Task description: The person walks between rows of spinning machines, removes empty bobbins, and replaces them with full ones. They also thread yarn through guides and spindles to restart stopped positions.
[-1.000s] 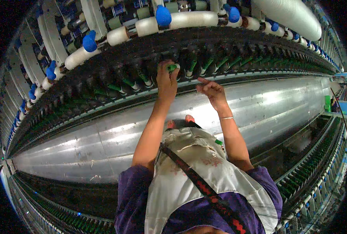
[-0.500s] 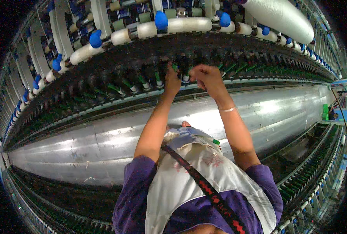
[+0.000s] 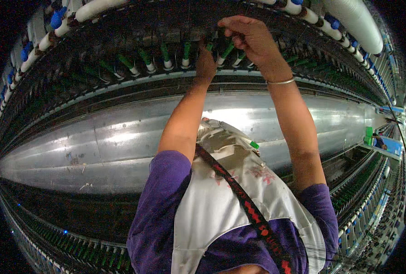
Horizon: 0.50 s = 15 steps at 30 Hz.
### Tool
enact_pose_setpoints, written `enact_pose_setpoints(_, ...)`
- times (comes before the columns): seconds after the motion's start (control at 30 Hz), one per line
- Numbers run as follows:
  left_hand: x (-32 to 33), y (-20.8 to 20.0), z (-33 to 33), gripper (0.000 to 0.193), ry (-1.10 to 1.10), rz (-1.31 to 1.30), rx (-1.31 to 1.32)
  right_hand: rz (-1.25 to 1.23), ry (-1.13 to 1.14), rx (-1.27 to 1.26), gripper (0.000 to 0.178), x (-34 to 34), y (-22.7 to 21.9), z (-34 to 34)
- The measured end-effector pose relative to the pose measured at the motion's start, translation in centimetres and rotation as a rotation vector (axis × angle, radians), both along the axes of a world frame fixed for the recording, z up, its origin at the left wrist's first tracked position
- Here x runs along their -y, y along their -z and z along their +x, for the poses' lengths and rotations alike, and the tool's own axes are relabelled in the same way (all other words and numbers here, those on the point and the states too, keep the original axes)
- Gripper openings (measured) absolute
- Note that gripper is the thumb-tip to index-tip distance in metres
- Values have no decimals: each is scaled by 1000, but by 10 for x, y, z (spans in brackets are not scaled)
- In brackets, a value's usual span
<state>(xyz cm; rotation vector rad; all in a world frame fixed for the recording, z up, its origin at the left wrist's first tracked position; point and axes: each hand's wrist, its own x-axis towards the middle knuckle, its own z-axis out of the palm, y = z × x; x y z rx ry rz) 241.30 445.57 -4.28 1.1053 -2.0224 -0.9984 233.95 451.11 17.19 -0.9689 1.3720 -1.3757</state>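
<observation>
My left hand point(image 3: 206, 65) is in the row of spindles on the spinning frame, its fingers closed round a green bobbin point(image 3: 209, 46) whose tip shows beside them. My right hand point(image 3: 254, 40) is raised higher and to the right, thumb and fingertips pinched together; whatever is between them is too fine to make out. Below it, a neighbouring green bobbin point(image 3: 225, 53) with white yarn at its base leans on its spindle. More of these bobbins point(image 3: 165, 55) stand in line to the left of my left hand.
White rollers point(image 3: 100, 9) with blue knobs point(image 3: 58, 18) run along the top of the frame. A large white yarn package point(image 3: 353, 23) hangs at the upper right. A shiny metal floor point(image 3: 121, 141) lies between this machine and another bobbin row point(image 3: 93, 251) behind me.
The view has tipped, so the rollers sit higher. My right hand has risen away from the bobbins, fingers still pinched. My left hand stays at its bobbin.
</observation>
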Motion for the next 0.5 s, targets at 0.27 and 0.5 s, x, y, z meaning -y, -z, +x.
enact_pose_setpoints(0.27,-17,-43,32,90,167,40,123,-87,55,60,15,18,-2,-11)
enact_pose_setpoints(0.5,24,-204,27,53,89,-969,-207,125,392,-22,12,-9,179,0)
